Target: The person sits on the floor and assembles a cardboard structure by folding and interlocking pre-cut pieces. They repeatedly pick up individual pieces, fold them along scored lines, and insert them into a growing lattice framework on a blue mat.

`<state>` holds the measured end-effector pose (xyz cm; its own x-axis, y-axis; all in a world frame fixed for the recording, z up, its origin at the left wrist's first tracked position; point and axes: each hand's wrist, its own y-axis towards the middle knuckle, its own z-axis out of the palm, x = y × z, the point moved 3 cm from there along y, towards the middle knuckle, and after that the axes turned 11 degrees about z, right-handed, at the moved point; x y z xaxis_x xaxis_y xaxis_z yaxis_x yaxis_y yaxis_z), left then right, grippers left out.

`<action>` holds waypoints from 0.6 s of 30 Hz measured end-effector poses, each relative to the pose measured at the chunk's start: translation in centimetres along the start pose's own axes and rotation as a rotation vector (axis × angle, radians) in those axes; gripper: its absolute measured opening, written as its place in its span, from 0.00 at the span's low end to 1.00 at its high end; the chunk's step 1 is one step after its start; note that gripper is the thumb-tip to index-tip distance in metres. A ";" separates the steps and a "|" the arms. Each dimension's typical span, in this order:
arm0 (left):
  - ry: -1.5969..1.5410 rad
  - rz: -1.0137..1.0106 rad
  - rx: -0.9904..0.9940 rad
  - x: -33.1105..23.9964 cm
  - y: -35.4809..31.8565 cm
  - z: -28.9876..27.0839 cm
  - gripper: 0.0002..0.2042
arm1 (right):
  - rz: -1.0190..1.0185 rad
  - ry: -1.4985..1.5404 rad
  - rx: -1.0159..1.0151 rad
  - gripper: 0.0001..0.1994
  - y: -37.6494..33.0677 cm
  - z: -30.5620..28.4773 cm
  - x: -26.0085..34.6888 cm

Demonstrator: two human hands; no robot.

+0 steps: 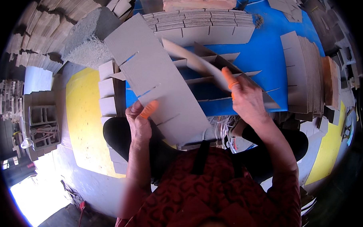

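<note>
My left hand, an orange cover on its thumb, grips a wide grey cardboard strip near its lower left edge. Several slots are cut into this strip, which slants across the left side of the blue work surface. In my right hand, with orange finger covers, is a second cardboard strip, blurred by motion. Below and behind it, interlocked cardboard dividers stand on edge on the blue surface. The lower part of those dividers is partly hidden by the strips and my right hand.
Slotted cardboard stacks stand at the back and right. A rough concrete block sits at the far left, and an orange-pink block lies behind the back stack. More cardboard pieces line the left edge, beside a yellow floor sheet.
</note>
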<state>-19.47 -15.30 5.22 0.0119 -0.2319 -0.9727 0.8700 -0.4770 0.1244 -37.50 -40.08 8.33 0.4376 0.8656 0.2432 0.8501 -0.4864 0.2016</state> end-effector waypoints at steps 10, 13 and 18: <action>-0.126 -0.104 0.044 -1.3 -1.2 3.7 0.10 | 0.132 0.849 0.129 0.21 -1.3 -0.7 4.2; 0.000 -0.050 0.089 -0.7 -1.6 3.7 0.10 | 0.186 1.074 0.164 0.22 -1.7 -0.7 5.5; -0.041 0.068 -0.053 -0.3 -0.9 -1.1 0.23 | 0.053 0.687 -0.357 0.33 -0.8 -4.1 2.8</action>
<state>-19.76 -13.89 5.23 0.0520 -0.2975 -0.9533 0.8930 -0.4134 0.1777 -38.09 -37.75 12.73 0.0964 0.6293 0.7711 0.6360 -0.6349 0.4387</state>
